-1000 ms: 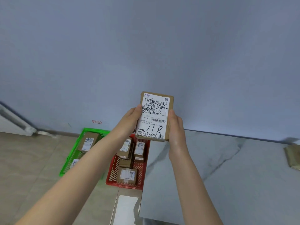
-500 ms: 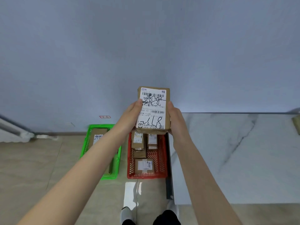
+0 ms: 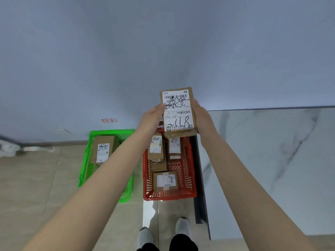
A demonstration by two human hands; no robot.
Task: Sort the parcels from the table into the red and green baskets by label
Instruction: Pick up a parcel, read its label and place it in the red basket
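A brown parcel (image 3: 178, 111) with a white shipping label and black handwriting is held upright in front of me, label facing the camera. My left hand (image 3: 153, 117) grips its left edge and my right hand (image 3: 201, 115) grips its right edge. The parcel hangs above the far end of the red basket (image 3: 190, 178), which stands on the floor and holds several labelled parcels. To its left stands the green basket (image 3: 87, 160) with a brown parcel (image 3: 102, 148) inside.
A white marble table (image 3: 268, 169) runs along the right, its dark edge beside the red basket. My feet (image 3: 164, 232) stand on the beige tiled floor. A small red-framed tag (image 3: 109, 120) sticks on the blue wall.
The view has tilted down and turned right; both baskets now lie lower and nearer the centre. Both hands keep the same hold on the parcel, now over the red basket's far end.
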